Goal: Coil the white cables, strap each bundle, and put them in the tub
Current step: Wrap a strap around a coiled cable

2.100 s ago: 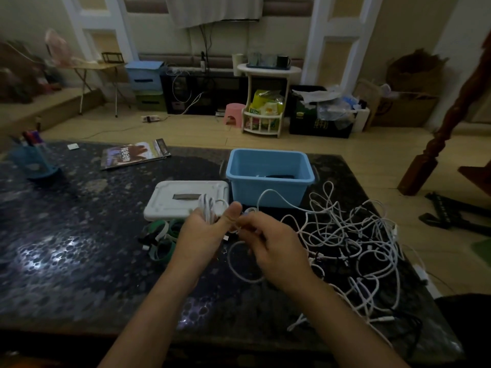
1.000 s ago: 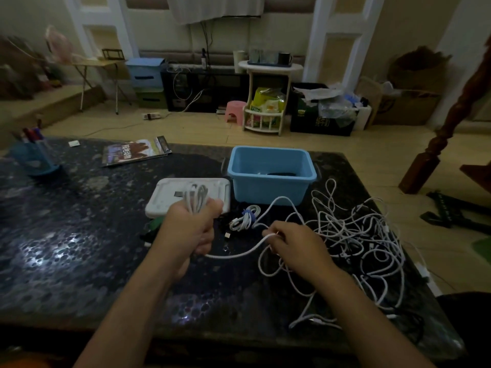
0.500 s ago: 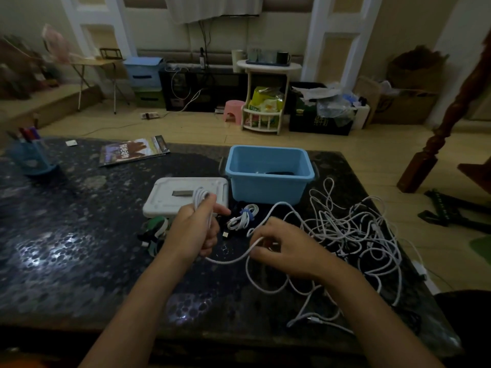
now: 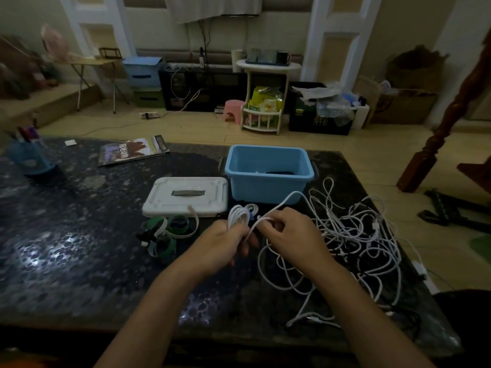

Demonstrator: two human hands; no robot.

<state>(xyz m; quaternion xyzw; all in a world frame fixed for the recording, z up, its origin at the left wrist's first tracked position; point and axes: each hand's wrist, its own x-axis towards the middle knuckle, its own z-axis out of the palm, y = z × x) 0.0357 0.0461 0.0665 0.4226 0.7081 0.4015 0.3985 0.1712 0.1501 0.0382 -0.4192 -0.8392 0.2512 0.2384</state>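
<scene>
While the left hand (image 4: 223, 244) grips a half-made coil (image 4: 237, 215) of white cable upright, fingers curled tight round its lower end, the loops stick out above the fist so the next turn can be laid on. Right hand (image 4: 289, 235) sits just right of it, fingers pinched together on the loose run of the same cable (image 4: 276, 207), likely feeding it toward the coil; that run arcs up and away to the far right before dropping into the tangle (image 4: 356, 235). So the cable is in both hands, the coil touching the left fingers, the free length passing through the right ones.

Most cables are not yet coiled and lie heaped on the right of the bench (image 4: 79, 248). 1 strapped bundle (image 4: 251, 208) seems to lie just behind the coil, partly hidden. Green and white straps (image 4: 170, 232) lie just left of the hands, handy for tying. Blue tub (image 4: 268, 172) stands at the far side, open, something dark inside; its white lid (image 4: 186, 196) lies to its left. Judged step: coiling, early in the task.
</scene>
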